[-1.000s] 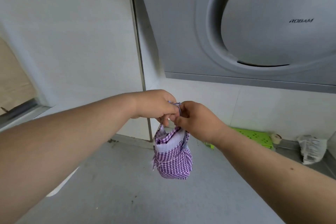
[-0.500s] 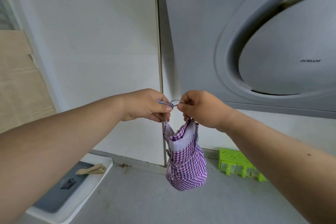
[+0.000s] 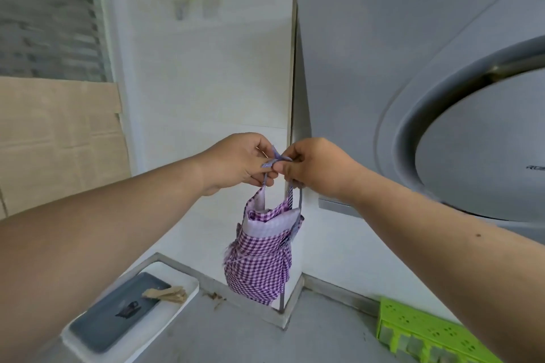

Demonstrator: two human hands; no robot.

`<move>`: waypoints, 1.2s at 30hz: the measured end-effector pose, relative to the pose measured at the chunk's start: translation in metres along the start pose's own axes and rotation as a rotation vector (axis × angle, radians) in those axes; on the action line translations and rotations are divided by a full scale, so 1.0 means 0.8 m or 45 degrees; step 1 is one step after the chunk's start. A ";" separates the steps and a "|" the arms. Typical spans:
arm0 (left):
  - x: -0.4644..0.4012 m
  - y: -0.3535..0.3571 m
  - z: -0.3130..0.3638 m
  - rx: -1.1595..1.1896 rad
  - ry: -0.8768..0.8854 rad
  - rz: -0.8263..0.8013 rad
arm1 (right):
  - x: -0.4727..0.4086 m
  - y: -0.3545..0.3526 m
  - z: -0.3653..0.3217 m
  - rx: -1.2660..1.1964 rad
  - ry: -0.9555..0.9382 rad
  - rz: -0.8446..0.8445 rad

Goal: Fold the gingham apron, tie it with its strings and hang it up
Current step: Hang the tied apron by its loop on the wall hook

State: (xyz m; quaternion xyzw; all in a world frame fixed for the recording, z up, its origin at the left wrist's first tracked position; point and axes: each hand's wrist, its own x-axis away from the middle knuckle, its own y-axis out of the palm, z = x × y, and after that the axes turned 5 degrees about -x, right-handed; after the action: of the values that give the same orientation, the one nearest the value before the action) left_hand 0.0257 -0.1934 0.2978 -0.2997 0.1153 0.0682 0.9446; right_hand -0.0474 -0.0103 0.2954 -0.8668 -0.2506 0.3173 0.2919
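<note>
Both hands, left (image 3: 236, 163) and right (image 3: 317, 168), pinch the strings (image 3: 275, 158) above the hanging apron (image 3: 261, 256); keep that loop spread to slip over a hook.

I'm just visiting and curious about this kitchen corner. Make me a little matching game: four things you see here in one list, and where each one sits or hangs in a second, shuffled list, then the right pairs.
Things
1. gingham apron bundle
2. green plastic rack
3. white tray
4. range hood

Places
A. on the counter, bottom right
B. on the wall, upper right
C. hanging in the air by its strings from the left hand and right hand
D. on the counter, bottom left

Pairs: 1-C, 2-A, 3-D, 4-B
</note>
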 end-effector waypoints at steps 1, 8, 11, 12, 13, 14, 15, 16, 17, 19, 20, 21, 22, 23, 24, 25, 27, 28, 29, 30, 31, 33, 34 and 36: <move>-0.001 -0.005 0.001 0.017 0.008 0.032 | -0.006 -0.001 -0.004 0.015 -0.022 -0.010; -0.007 -0.052 0.003 0.132 -0.008 0.152 | -0.063 0.001 -0.043 0.063 -0.154 0.030; -0.016 -0.080 -0.008 0.159 -0.025 0.147 | -0.093 0.009 -0.063 0.118 -0.201 0.054; -0.020 -0.090 -0.014 0.166 -0.024 0.139 | -0.105 0.013 -0.071 0.139 -0.212 0.063; -0.023 -0.099 -0.019 0.174 -0.026 0.130 | -0.116 0.017 -0.078 0.159 -0.218 0.072; -0.028 -0.109 -0.025 0.185 -0.025 0.122 | -0.129 0.021 -0.087 0.175 -0.226 0.083; -0.031 -0.115 -0.029 0.189 -0.029 0.117 | -0.139 0.024 -0.093 0.190 -0.226 0.096; -0.034 -0.124 -0.034 0.186 -0.036 0.123 | -0.152 0.028 -0.100 0.207 -0.231 0.107; -0.038 -0.132 -0.039 0.176 -0.043 0.133 | -0.164 0.032 -0.105 0.225 -0.235 0.114; -0.050 -0.153 -0.053 0.158 -0.050 0.157 | -0.190 0.040 -0.118 0.259 -0.251 0.132; -0.056 -0.163 -0.060 0.156 -0.054 0.168 | -0.202 0.044 -0.122 0.275 -0.258 0.144; -0.062 -0.173 -0.067 0.157 -0.058 0.178 | -0.214 0.047 -0.126 0.288 -0.258 0.151; -0.068 -0.182 -0.073 0.159 -0.059 0.183 | -0.225 0.050 -0.130 0.293 -0.256 0.159; -0.074 -0.191 -0.080 0.163 -0.061 0.188 | -0.237 0.053 -0.133 0.292 -0.253 0.163; -0.080 -0.200 -0.086 0.169 -0.059 0.196 | -0.249 0.057 -0.135 0.294 -0.254 0.163; -0.086 -0.208 -0.091 0.176 -0.058 0.209 | -0.261 0.061 -0.138 0.298 -0.252 0.165; -0.100 -0.227 -0.101 0.169 -0.056 0.238 | -0.287 0.069 -0.145 0.324 -0.250 0.181; -0.102 -0.231 -0.103 0.170 -0.060 0.257 | -0.291 0.070 -0.146 0.330 -0.253 0.186; -0.111 -0.241 -0.106 0.193 -0.061 0.269 | -0.304 0.073 -0.149 0.342 -0.258 0.198; -0.116 -0.249 -0.109 0.228 -0.057 0.274 | -0.316 0.075 -0.152 0.355 -0.264 0.210; -0.120 -0.255 -0.110 0.279 -0.052 0.276 | -0.325 0.075 -0.154 0.374 -0.265 0.225; -0.131 -0.272 -0.115 0.308 -0.031 0.267 | -0.350 0.076 -0.159 0.419 -0.263 0.241; -0.133 -0.277 -0.117 0.267 -0.012 0.256 | -0.361 0.076 -0.161 0.437 -0.259 0.247; -0.143 -0.285 -0.125 0.156 0.037 0.228 | -0.384 0.074 -0.166 0.471 -0.267 0.266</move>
State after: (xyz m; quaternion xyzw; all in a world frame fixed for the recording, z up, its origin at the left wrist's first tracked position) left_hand -0.0571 -0.4434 0.3733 -0.2310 0.1593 0.1408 0.9494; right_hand -0.1474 -0.2883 0.4635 -0.7821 -0.1261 0.4747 0.3836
